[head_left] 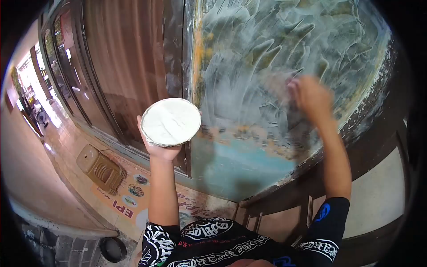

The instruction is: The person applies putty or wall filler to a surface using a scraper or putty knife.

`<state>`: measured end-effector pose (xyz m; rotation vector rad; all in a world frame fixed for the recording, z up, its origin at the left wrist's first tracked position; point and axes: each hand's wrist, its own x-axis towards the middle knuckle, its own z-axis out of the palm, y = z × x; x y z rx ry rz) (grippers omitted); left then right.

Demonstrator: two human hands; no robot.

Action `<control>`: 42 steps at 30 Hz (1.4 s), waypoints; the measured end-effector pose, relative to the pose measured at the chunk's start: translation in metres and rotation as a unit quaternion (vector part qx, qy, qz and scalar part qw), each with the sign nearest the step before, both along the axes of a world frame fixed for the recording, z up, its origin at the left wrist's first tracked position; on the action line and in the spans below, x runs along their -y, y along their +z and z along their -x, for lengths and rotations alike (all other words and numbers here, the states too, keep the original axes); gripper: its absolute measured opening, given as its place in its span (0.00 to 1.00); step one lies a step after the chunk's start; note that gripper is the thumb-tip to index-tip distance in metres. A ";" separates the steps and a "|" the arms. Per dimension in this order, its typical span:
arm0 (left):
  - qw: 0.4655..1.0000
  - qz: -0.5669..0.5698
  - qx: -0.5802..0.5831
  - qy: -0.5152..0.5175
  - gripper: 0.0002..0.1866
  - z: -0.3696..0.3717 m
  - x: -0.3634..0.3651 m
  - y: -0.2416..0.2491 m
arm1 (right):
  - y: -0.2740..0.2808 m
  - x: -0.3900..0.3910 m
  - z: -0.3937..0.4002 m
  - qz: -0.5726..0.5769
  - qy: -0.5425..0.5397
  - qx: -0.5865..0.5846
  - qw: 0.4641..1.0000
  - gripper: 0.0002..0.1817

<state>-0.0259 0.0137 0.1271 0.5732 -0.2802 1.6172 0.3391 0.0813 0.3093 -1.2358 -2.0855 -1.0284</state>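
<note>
My left hand [163, 152] grips a round tub of white putty [171, 121] from below, fingers wrapped around its sides. The putty nearly fills it, and its surface has a groove across the middle. My right hand [313, 100] is closed and smeared by motion in front of the wall [249, 58]. It grips a putty knife [276, 85], whose blade is a pale blur at the wall surface. Streaky white putty covers the greenish wall in curved strokes. Lower down, a turquoise band [240, 162] shows with little putty on it.
A dark-framed window with a brown curtain [124, 58] adjoins the wall on the left. Brown plastic stools [102, 167] rest on a printed banner [118, 207] on the floor. A black round pan [113, 249] lies at lower left. Brown panelling [280, 224] runs below the wall.
</note>
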 end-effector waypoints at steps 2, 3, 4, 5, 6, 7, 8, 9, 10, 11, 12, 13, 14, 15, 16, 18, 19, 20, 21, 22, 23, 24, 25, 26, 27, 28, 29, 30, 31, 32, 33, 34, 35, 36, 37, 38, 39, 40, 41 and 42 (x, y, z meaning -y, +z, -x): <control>0.998 -0.062 0.004 -0.030 0.43 -0.001 -0.002 0.006 | 0.062 0.009 -0.026 -0.078 0.095 -0.174 0.977 0.11; 0.999 -0.030 0.014 -0.015 0.44 -0.001 -0.002 0.006 | 0.081 0.010 -0.044 -0.078 0.116 -0.210 0.968 0.09; 0.999 -0.029 0.014 -0.015 0.44 -0.001 -0.003 0.007 | 0.079 0.013 -0.043 -0.077 0.115 -0.210 0.968 0.09; 0.999 -0.034 0.005 -0.015 0.45 -0.001 -0.004 0.008 | 0.074 0.020 -0.042 -0.056 0.157 -0.176 0.970 0.08; 0.999 -0.038 -0.003 -0.016 0.45 -0.001 -0.004 0.008 | 0.068 0.029 -0.040 -0.034 0.197 -0.140 0.970 0.08; 1.000 -0.016 -0.010 -0.005 0.46 -0.001 -0.005 0.008 | 0.044 0.034 -0.030 0.013 0.167 -0.086 0.982 0.08; 1.000 -0.015 -0.009 -0.008 0.46 -0.003 -0.006 0.008 | 0.008 0.034 -0.018 0.060 0.136 -0.031 0.988 0.07; 1.000 -0.004 0.005 -0.013 0.46 -0.004 -0.006 0.007 | -0.026 0.034 -0.010 0.128 0.084 0.089 0.984 0.07; 1.000 0.006 0.018 -0.018 0.46 -0.006 -0.007 0.006 | -0.068 0.026 -0.009 0.195 0.059 0.125 0.971 0.06; 0.999 0.015 0.031 -0.022 0.46 -0.007 -0.008 0.007 | -0.117 0.012 -0.015 0.203 0.065 0.184 0.960 0.06; 0.999 0.013 0.032 -0.022 0.46 -0.009 -0.008 0.007 | -0.150 -0.001 -0.021 0.212 0.072 0.242 0.944 0.05; 0.998 0.062 0.012 0.003 0.46 -0.012 -0.008 0.008 | -0.156 -0.007 -0.025 0.211 0.074 0.241 0.944 0.05; 0.994 0.109 -0.007 0.028 0.46 -0.014 -0.008 0.010 | -0.158 -0.013 -0.029 0.196 0.057 0.248 0.947 0.05; 0.993 0.111 -0.010 0.042 0.46 -0.017 -0.009 0.011 | -0.155 -0.020 -0.032 0.179 0.040 0.255 0.949 0.06; 0.993 0.111 -0.011 0.041 0.46 -0.016 -0.008 0.012 | -0.130 -0.021 -0.033 0.146 0.038 0.198 0.968 0.06; 0.994 0.104 -0.005 0.031 0.46 -0.015 -0.009 0.012 | -0.043 -0.009 -0.035 0.062 -0.019 0.140 0.988 0.10; 0.998 0.052 -0.030 0.011 0.47 -0.015 -0.008 0.014 | -0.001 0.005 -0.033 -0.005 -0.034 0.076 0.997 0.14; 0.998 0.053 -0.029 0.010 0.47 -0.015 -0.008 0.014 | 0.029 0.010 -0.040 -0.073 0.015 -0.005 0.997 0.12; 0.997 0.071 -0.029 0.027 0.47 -0.015 -0.008 0.015 | 0.056 0.019 -0.049 -0.067 0.062 -0.093 0.991 0.11; 0.995 0.088 -0.028 0.044 0.48 -0.014 -0.008 0.015 | 0.072 0.025 -0.054 -0.063 0.108 -0.179 0.976 0.10; 0.998 0.055 -0.028 0.018 0.48 -0.012 -0.007 0.015 | 0.071 0.028 -0.055 -0.066 0.107 -0.177 0.976 0.10; 0.998 0.052 -0.026 0.016 0.48 -0.011 -0.008 0.015 | 0.065 0.034 -0.056 -0.052 0.151 -0.173 0.972 0.08; 0.998 0.048 -0.025 0.013 0.47 -0.010 -0.008 0.015 | 0.055 0.039 -0.057 -0.036 0.196 -0.169 0.965 0.07; 0.999 0.047 -0.026 0.010 0.46 -0.008 -0.008 0.014 | 0.032 0.038 -0.053 -0.009 0.181 -0.076 0.980 0.05; 0.995 0.076 0.061 -0.009 0.46 -0.003 -0.011 0.009 | -0.005 0.033 -0.046 0.020 0.163 0.016 0.986 0.04; 0.995 0.077 0.060 -0.010 0.46 -0.003 -0.012 0.009 | -0.048 0.028 -0.043 0.084 0.117 0.084 0.986 0.03; 0.995 0.093 0.034 0.016 0.46 -0.005 -0.012 0.010 | -0.089 0.021 -0.038 0.140 0.131 0.113 0.975 0.05; 0.993 0.106 0.008 0.042 0.46 -0.007 -0.013 0.011 | -0.135 0.010 -0.042 0.167 0.062 0.203 0.963 0.04; 0.994 0.106 0.007 0.041 0.46 -0.009 -0.012 0.012 | -0.166 0.005 -0.046 0.160 0.090 0.227 0.957 0.04; 0.994 0.104 -0.016 0.034 0.47 -0.011 -0.010 0.015 | -0.168 0.001 -0.048 0.159 0.088 0.225 0.957 0.04; 0.994 0.101 -0.039 0.029 0.47 -0.012 -0.010 0.017 | -0.165 -0.007 -0.051 0.159 0.061 0.219 0.961 0.04; 0.994 0.099 -0.040 0.030 0.47 -0.012 -0.010 0.020 | -0.158 -0.016 -0.052 0.158 0.034 0.214 0.963 0.04; 0.994 0.094 -0.046 0.025 0.47 -0.012 -0.010 0.021 | -0.127 -0.016 -0.050 0.124 0.029 0.179 0.976 0.04; 0.994 0.089 -0.052 0.020 0.47 -0.013 -0.009 0.023 | -0.086 -0.012 -0.045 0.114 -0.032 0.141 0.983 0.06; 0.994 0.102 -0.039 0.018 0.47 -0.012 -0.009 0.024 | -0.041 -0.003 -0.042 0.049 0.010 0.099 0.994 0.08; 0.994 0.102 -0.039 0.017 0.47 -0.011 -0.010 0.024 | -0.001 0.005 -0.040 0.001 -0.040 0.066 0.997 0.09; 0.996 0.082 -0.024 0.013 0.47 -0.010 -0.011 0.023 | 0.030 0.006 -0.050 -0.077 0.071 -0.023 0.994 0.09; 0.998 0.062 -0.009 0.010 0.46 -0.008 -0.011 0.022 | 0.060 0.017 -0.051 -0.090 0.098 -0.095 0.987 0.10; 0.999 0.026 0.021 -0.036 0.46 -0.004 -0.010 0.020 | 0.079 0.032 -0.050 -0.079 0.074 -0.165 0.980 0.10; 0.999 0.026 0.020 -0.036 0.46 -0.002 -0.009 0.020 | 0.077 0.035 -0.050 -0.080 0.073 -0.166 0.980 0.10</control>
